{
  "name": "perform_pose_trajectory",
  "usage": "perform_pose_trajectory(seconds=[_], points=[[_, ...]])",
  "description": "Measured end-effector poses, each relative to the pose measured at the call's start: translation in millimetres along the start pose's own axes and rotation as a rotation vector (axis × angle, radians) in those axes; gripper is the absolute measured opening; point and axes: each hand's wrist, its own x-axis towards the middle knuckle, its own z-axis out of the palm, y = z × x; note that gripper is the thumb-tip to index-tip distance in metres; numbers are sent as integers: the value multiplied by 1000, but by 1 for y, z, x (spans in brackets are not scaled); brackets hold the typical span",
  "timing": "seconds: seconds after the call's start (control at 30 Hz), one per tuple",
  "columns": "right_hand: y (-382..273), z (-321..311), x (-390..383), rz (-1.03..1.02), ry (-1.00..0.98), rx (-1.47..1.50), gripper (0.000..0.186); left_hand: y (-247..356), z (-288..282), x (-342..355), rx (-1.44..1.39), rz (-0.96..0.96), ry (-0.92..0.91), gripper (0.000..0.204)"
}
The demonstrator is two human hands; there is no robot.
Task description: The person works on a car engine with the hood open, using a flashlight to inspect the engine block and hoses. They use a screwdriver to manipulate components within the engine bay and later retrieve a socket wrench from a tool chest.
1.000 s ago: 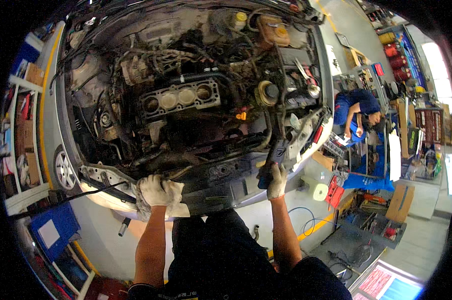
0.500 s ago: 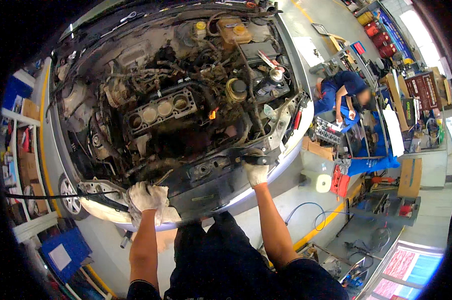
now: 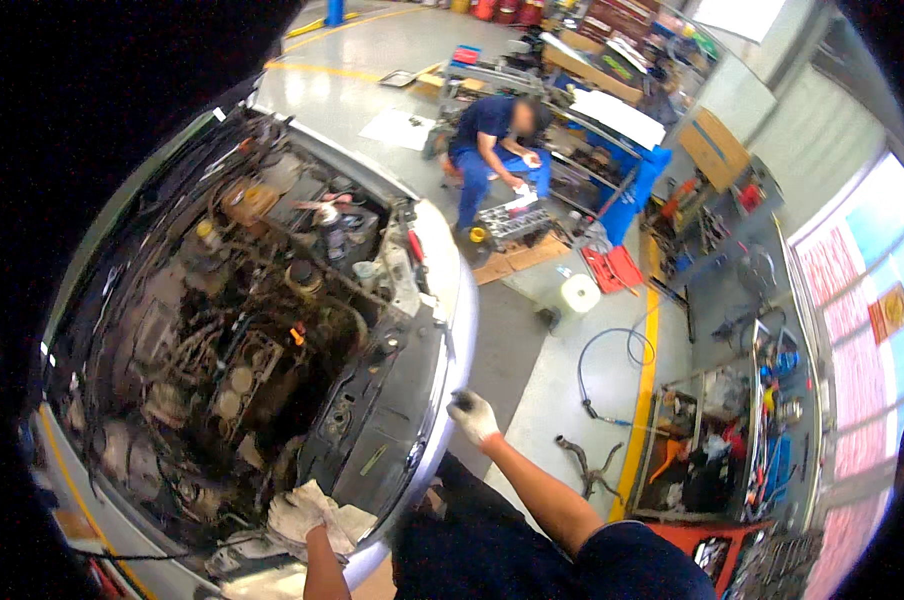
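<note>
My left hand [image 3: 294,508], in a whitish work glove, rests at the front edge of the open engine bay. Its fingers are closed on a pale rag [image 3: 354,522] that spreads toward the bumper. My right hand [image 3: 474,420], gloved too, is just off the car's front edge. Its fingers are curled round a small black object [image 3: 461,403], too blurred to name. Beyond the hands lies the engine block [image 3: 237,388], its head off and round cylinder bores showing. A black front panel [image 3: 372,440] runs between the bay and the bumper [image 3: 459,330].
At the back, a person [image 3: 497,150] in dark blue sits bent over a cylinder head [image 3: 512,225] on cardboard. A white jug [image 3: 580,292], a red case [image 3: 612,268], a blue hose [image 3: 584,365] and a forked pipe [image 3: 589,465] lie on the floor. A tool cart [image 3: 702,440] stands right.
My view has swung to the right. My right hand has come off the front panel with the black object in it. The left hand stays on the rag at the car's front.
</note>
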Motion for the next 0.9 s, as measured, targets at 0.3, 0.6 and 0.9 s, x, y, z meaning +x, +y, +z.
perform_pose_trajectory(seconds=[0.3,0.6,0.9], points=[[153,-131,-261,393,491,507,39,-18,10,8,-305,-84,-82,44],[231,-183,-335,161,755,858,41,160,-8,-123,-929,774,-394,26],[170,-303,-455,-193,918,44,41,344,-135,-550,-727,990,-1879,47]])
